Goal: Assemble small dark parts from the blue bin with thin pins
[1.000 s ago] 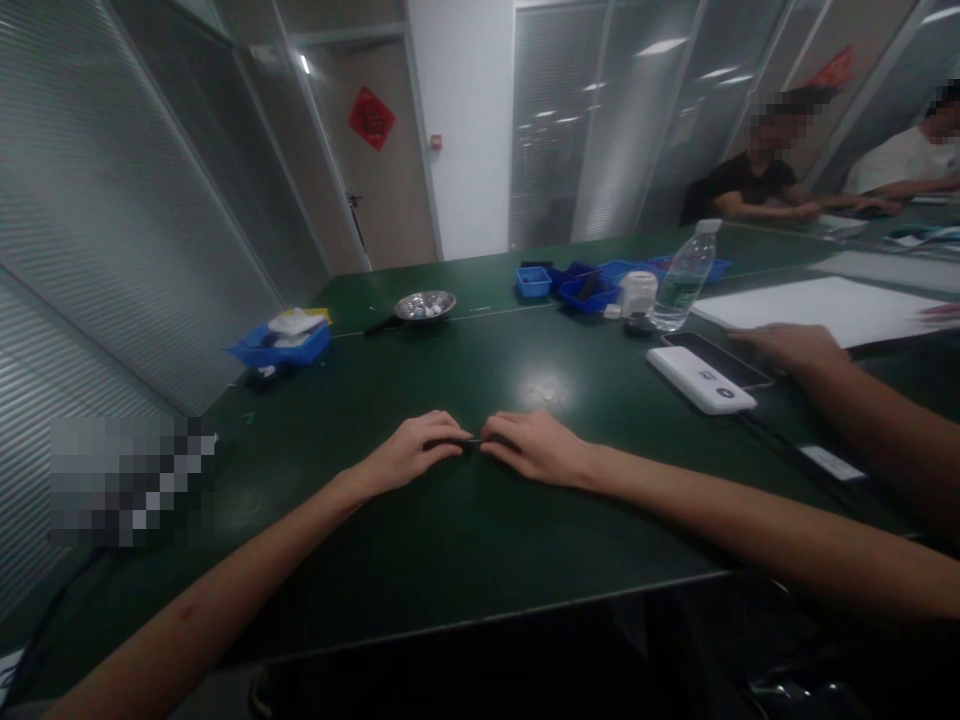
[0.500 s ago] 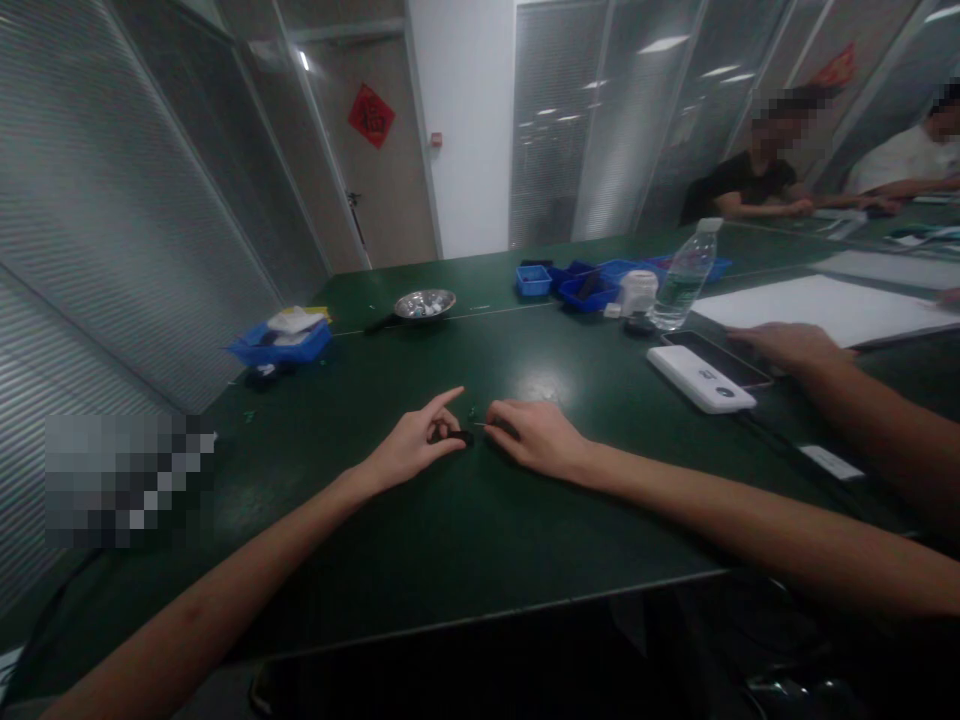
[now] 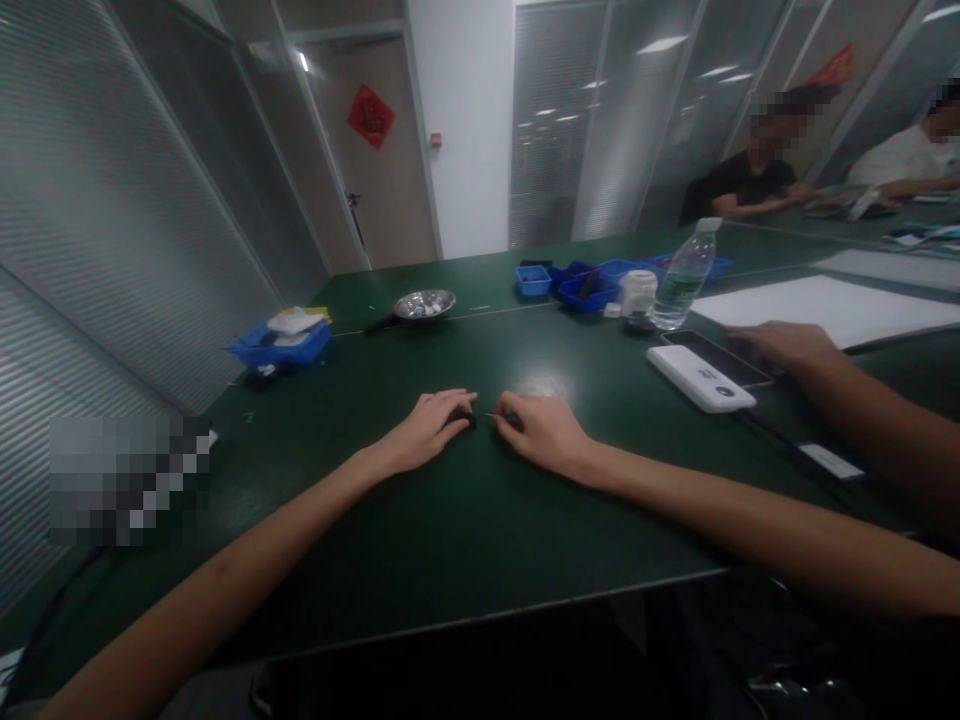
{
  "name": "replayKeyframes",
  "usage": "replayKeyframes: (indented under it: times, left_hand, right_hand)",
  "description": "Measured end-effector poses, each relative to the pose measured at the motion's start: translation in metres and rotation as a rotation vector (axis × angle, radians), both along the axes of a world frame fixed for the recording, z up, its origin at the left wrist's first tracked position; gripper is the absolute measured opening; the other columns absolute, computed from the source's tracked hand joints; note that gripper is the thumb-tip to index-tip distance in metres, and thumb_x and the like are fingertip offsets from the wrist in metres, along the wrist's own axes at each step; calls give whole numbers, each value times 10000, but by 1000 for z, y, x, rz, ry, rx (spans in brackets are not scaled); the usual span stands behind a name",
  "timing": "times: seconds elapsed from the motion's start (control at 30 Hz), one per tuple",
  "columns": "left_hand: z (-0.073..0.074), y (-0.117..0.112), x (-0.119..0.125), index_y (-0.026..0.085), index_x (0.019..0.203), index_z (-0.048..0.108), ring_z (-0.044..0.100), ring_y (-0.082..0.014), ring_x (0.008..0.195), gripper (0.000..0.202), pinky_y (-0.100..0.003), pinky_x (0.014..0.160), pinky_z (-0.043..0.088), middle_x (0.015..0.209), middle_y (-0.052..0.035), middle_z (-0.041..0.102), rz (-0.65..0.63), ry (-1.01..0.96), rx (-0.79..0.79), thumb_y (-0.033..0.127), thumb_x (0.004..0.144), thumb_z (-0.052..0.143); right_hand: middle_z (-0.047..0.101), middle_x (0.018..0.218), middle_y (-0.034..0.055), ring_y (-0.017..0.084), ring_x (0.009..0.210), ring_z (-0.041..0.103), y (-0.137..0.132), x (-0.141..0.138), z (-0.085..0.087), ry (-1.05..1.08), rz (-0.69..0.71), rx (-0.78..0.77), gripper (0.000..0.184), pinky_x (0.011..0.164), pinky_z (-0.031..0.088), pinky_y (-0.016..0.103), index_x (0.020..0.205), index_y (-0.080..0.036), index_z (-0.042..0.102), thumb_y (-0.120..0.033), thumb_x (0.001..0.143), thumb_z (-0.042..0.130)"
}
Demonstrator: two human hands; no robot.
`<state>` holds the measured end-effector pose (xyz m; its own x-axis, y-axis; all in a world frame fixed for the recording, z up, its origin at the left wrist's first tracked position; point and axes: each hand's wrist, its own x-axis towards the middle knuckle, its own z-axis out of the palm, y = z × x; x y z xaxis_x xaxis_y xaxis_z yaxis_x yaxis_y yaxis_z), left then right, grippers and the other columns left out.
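Observation:
Just above the green table, my left hand is closed on a small black piece that shows between thumb and fingers; its kind cannot be made out. To the right, my right hand is curled around a thin tool, whose slim pale tip sticks out to the left, toward the black piece. A narrow gap separates the tip from the left hand. The rest of the tool is hidden inside the right hand.
Farther back stand a metal pan, a filled blue bin and several blue trays. At right are a water bottle, a white power bank, a phone and another person's hand.
My left hand's raised index finger has come down toward the black piece. My right hand has shifted slightly right. The small green bit between the hands no longer shows.

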<state>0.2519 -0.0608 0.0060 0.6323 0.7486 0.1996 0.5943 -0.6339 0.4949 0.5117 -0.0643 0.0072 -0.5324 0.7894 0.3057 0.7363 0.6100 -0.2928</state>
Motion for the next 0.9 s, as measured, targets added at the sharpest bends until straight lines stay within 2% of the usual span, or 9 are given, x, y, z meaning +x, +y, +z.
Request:
replayKeyframes:
  times: [0.1,0.2,0.33,0.47,0.6,0.73,0.9]
  left_hand:
    - [-1,9,-5,231,1264,612,422,-261,1465,285,-510,1191,307,1531,-104,546,4,37,11,363,1088,431]
    - [-2,16,-29,243,1317,604,457,-255,1436,321,-494,1181,328,1498,-88,577,23,63,43,392,1080,448]
    - [-5,28,-96,245,1284,632,499,-271,1402,350,-499,1184,340,1449,-81,617,124,91,83,457,1050,483]
    - [-10,39,-171,235,1230,663,558,-296,1344,398,-493,1169,374,1389,-95,660,319,100,103,529,998,531]
    - [-15,46,-224,221,1212,675,615,-313,1262,467,-474,1123,428,1341,-113,686,480,146,111,585,952,544]
    - [-20,48,-253,217,1188,691,647,-315,1208,490,-441,1096,447,1297,-106,711,585,196,142,601,926,535]
    - [-23,47,-269,196,1256,677,679,-298,1125,497,-390,1020,474,1243,-111,731,697,206,158,516,989,408]
  right_hand:
    - [705,884,41,166,704,596,0,1,-1,12,-2,-2,160,613,328,275,1047,-200,641,-339,1011,570]
    - [702,877,41,163,700,592,1,1,-1,4,-12,-23,173,606,325,270,1058,-205,647,-355,1013,573]
    - [706,888,40,157,703,595,0,1,3,2,-1,-63,176,608,338,264,1068,-199,655,-344,1017,569]
    - [711,909,45,159,714,602,-1,2,6,4,5,-84,185,605,347,262,1065,-194,657,-346,1019,562]
    - [704,881,40,156,697,594,1,1,3,6,-2,-56,183,605,343,264,1069,-198,661,-347,1011,572]
    - [703,884,41,152,691,582,2,1,0,1,5,-46,182,605,337,262,1059,-200,663,-350,1012,571]
    - [705,901,42,153,701,583,2,2,-1,11,23,-35,183,612,346,259,1069,-202,659,-355,1012,576]
